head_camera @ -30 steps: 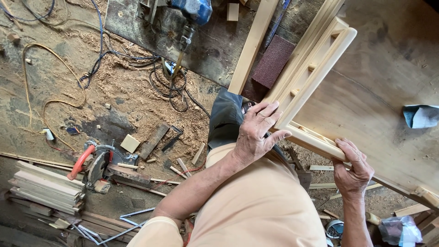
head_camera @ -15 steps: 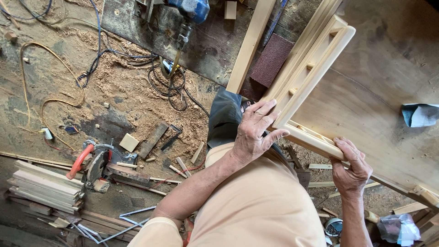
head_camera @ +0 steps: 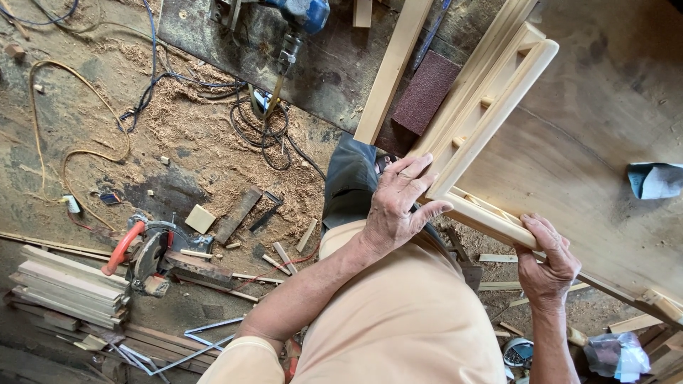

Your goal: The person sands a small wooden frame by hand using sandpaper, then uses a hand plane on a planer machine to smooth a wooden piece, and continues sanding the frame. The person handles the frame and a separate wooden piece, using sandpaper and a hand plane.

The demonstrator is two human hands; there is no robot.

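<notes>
Head camera looks straight down at a pale wooden frame (head_camera: 491,107) lying at the near edge of a wide plywood bench (head_camera: 583,163). It has two long parallel rails joined by short rungs, and a cross rail at its near end. The left hand (head_camera: 398,206) rests on the frame's near corner, fingers (head_camera: 413,174) spread apart and laid flat along the outer rail, thumb hooked against the cross rail. The right hand (head_camera: 548,263) clamps the cross rail at the bench edge, fingers curled together over its top.

Just beside the frame, to the left, lie one loose wooden batten (head_camera: 391,71) and one dark red sheet of sandpaper (head_camera: 427,92), both on a dark board (head_camera: 320,64). One blue power drill (head_camera: 295,21) sits at the top of that board. One blue-grey rag (head_camera: 654,179) lies on the bench, well apart from the hands.

Below, the floor (head_camera: 185,142) is covered in sawdust, with tangled cables. One circular saw (head_camera: 153,256) with an orange handle lies there, next to one stack of wooden slats (head_camera: 67,288) and scattered offcuts. The person's beige shirt (head_camera: 398,327) fills the lower middle, hiding the floor beneath.
</notes>
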